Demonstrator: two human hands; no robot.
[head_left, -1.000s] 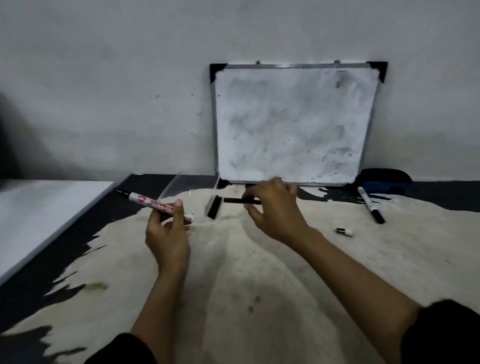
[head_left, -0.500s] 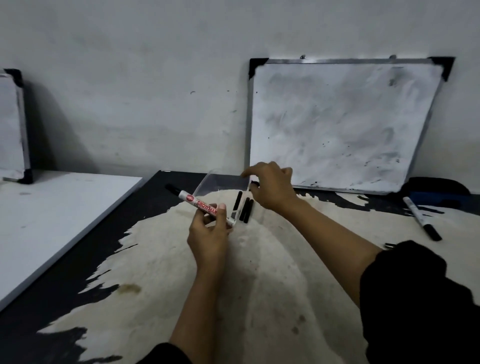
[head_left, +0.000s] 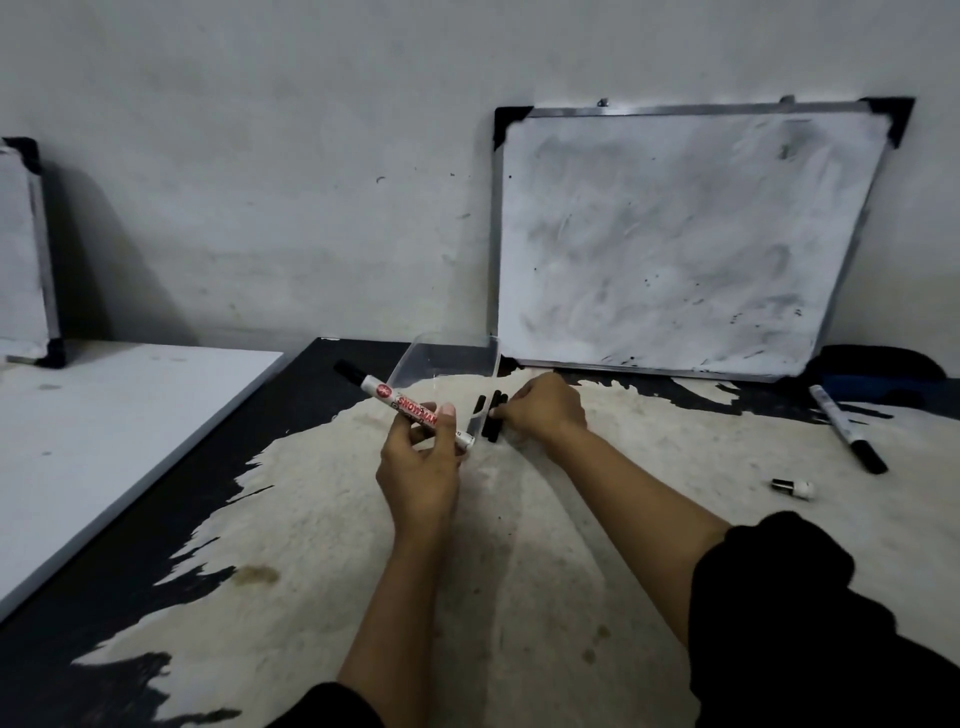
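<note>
We see the left hand (head_left: 420, 467) raised a little above the bench (head_left: 519, 582). Its grip is pinching a white marker (head_left: 402, 408) between the thumb and the fingers, near the lower end of the marker. The marker is tilted: its black cap points up and to the left, and its white end points down to the right, just beside the black sticks (head_left: 492, 418).

These sticks lie close together on the bench at the right wall of a clear plastic box (head_left: 447, 358). We cannot tell if they are inside the box or outside it.

The right hand (head_left: 545, 410) rests just to the right of the sticks, with curled fingers whose tips touch them. We cannot tell if this grip pinches a stick or only presses on it.

Behind, a smeared whiteboard (head_left: 675, 244) leans on the wall, and another board (head_left: 21, 249) stands far left. At the right lie a second marker (head_left: 847, 428), a small cap (head_left: 795, 487) and a blue eraser (head_left: 883, 376), well apart from the hands.
</note>
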